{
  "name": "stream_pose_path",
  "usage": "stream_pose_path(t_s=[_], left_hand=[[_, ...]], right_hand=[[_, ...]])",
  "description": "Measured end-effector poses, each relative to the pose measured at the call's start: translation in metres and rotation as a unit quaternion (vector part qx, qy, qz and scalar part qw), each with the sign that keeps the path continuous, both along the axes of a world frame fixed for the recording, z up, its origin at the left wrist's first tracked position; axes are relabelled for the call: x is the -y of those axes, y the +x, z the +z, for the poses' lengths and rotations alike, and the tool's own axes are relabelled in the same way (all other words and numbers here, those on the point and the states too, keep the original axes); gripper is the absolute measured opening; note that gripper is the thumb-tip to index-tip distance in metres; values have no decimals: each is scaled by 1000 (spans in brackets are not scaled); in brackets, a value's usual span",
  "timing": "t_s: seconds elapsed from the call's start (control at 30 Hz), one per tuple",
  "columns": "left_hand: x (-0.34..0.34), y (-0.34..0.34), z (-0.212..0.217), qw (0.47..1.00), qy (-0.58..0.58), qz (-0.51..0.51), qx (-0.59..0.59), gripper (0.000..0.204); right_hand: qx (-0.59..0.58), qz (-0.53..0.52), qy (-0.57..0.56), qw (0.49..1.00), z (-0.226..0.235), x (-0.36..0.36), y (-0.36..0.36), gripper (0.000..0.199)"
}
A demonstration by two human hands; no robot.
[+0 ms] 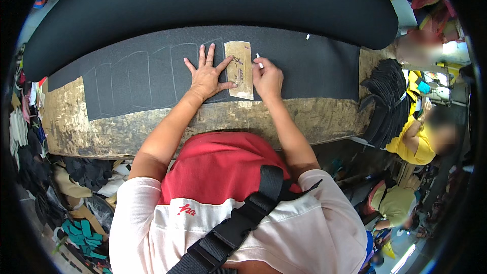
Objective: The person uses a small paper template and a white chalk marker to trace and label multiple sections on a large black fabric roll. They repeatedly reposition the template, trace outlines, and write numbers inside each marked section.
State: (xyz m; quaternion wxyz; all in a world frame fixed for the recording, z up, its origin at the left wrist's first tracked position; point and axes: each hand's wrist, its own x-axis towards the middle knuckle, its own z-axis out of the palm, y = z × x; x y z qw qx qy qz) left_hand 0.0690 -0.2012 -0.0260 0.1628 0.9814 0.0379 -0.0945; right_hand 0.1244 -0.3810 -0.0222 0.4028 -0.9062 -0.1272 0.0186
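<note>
Black fabric (314, 71) lies across the wooden table, its left part marked with pale outlines of several panel shapes. On it rests a tan cardboard pattern piece (242, 78) with handwriting. My left hand (205, 80) is open, its fingers spread flat on the fabric, with the thumb and forefinger over the pattern's left side. Just right of the pattern, my right hand (269, 80) pinches a slim white stick of chalk (260, 61), held near the pattern's right edge. Whether its tip touches the fabric, I cannot tell.
A large black fabric roll (213, 0) spans the table's far side. A small white bit (308, 36) lies on the fabric. Stacked black cut pieces (388, 96) sit at the worn wooden table's (152, 134) right end. Scraps (83, 236) lie lower left; people (418, 139) work at right.
</note>
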Motion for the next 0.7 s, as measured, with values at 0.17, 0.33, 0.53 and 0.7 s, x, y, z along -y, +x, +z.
stream_pose_path(t_s=[0.17,0.33,0.53,0.7], left_hand=[[0,2,2,1000,-13,12,-16,90],[0,3,0,999,-29,16,-18,85],[2,4,4,999,-33,19,-24,86],[4,4,5,999,-27,17,-26,86]], right_hand=[[33,56,38,997,1,-37,51,18],[-7,139,-64,988,-7,-71,73,21],[-19,0,-126,992,1,-33,85,20],[-15,-18,-147,989,-4,-30,83,18]])
